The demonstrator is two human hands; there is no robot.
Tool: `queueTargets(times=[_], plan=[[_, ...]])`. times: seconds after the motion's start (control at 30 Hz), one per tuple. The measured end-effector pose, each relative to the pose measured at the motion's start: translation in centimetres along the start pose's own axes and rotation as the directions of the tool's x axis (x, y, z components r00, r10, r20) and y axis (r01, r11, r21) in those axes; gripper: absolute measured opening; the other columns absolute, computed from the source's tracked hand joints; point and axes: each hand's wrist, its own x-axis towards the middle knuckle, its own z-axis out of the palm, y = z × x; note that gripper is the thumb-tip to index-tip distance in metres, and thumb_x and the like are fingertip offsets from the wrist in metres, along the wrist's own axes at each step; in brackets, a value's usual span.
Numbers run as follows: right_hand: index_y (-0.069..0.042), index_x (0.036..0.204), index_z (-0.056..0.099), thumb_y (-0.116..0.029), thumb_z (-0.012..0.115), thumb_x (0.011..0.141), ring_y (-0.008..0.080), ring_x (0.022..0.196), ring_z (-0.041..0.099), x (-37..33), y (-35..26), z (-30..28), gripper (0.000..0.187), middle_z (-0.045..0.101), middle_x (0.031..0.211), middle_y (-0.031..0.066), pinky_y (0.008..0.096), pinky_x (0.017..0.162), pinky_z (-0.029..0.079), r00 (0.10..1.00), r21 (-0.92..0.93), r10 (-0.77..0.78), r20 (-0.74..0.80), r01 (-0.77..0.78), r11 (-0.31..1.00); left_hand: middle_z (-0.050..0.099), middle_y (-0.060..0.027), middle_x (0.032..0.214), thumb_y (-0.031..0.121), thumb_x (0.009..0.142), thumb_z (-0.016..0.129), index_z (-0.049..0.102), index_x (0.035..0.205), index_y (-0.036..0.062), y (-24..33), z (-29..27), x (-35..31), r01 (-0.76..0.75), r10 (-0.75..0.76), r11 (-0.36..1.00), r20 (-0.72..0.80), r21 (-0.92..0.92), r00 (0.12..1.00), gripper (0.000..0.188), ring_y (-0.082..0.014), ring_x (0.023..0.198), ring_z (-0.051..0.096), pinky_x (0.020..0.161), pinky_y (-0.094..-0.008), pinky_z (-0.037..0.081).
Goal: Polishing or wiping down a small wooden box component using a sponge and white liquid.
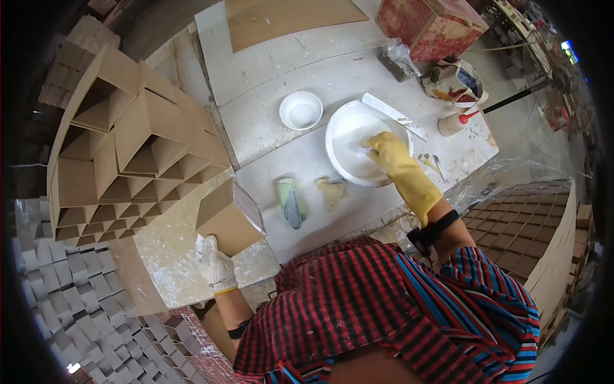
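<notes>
My left hand (215,264), in a white glove, grips the near corner of a brown cardboard box (227,217) tilted on the table's left side. In a yellow rubber glove, my right hand (387,150) reaches into a large white basin (345,131) of white liquid, fingers down in it on something I cannot make out. A small white bowl (300,110) stands just left of the basin. A white flat stick (393,116) lies across the basin's far rim.
A stack of open brown boxes (121,147) rises at the left. Two smeared rags (291,201) (332,191) lie on the white table (268,89). A squeeze bottle with red tip (455,121), a bag (455,82) and a red crate (432,25) sit far right. Brown stacked sheets (531,230) stand right.
</notes>
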Motion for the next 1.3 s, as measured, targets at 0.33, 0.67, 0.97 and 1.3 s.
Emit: queueTargets(times=[0.33, 0.67, 0.97, 1.3], plan=[[-0.019, 0.106, 0.064, -0.004, 0.053, 0.075, 0.0315, 0.079, 0.063, -5.3, -1.8, -1.7, 0.036, 0.067, 0.084, 0.0112, 0.0389, 0.073, 0.049, 0.973, -0.051, -0.231, -0.031, 0.229, 0.972, 0.063, -0.0119, 0.107, 0.012, 0.089, 0.051, 0.060, 0.114, -0.0021, 0.2, 1.2, 0.7, -0.136, 0.127, 0.980, 0.066, 0.145, 0.990, 0.030, -0.0188, 0.096, 0.058, 0.087, -0.0308, 0.043], [-0.019, 0.108, 0.062, -0.001, 0.051, 0.077, 0.0335, 0.086, 0.062, -5.2, -2.8, -3.8, 0.038, 0.066, 0.094, 0.0136, 0.0410, 0.076, 0.048, 0.933, -0.158, -0.062, 0.355, 0.126, 0.979, 0.062, -0.0073, 0.111, 0.008, 0.087, 0.053, 0.059, 0.116, -0.0017, 1.5, 2.0, 0.6, 0.280, -0.248, 0.861, 0.131, -0.424, 0.960, 0.032, -0.0156, 0.100, 0.056, 0.089, -0.0287, 0.043], [-0.017, 0.117, 0.059, 0.000, 0.051, 0.074, 0.0348, 0.089, 0.061, -6.0, -2.1, -4.1, 0.046, 0.065, 0.096, 0.0152, 0.0424, 0.078, 0.047, 0.973, -0.018, -0.140, 0.181, 0.146, 0.989, 0.062, -0.0058, 0.107, 0.006, 0.087, 0.055, 0.059, 0.116, -0.0020, -1.0, 1.4, -0.9, 0.291, -0.282, 0.869, 0.082, -0.400, 0.956, 0.030, -0.0140, 0.096, 0.056, 0.087, -0.0270, 0.044], [-0.017, 0.114, 0.063, -0.009, 0.055, 0.078, 0.0341, 0.093, 0.061, -5.9, -1.1, -3.6, 0.037, 0.065, 0.100, 0.0144, 0.0408, 0.081, 0.048, 0.946, -0.133, -0.151, 0.287, 0.196, 0.972, 0.062, -0.0056, 0.108, 0.002, 0.085, 0.057, 0.060, 0.115, -0.0006, 0.3, 0.6, -1.2, 0.253, -0.248, 0.878, 0.065, -0.407, 0.967, 0.030, -0.0144, 0.098, 0.056, 0.089, -0.0279, 0.043]])
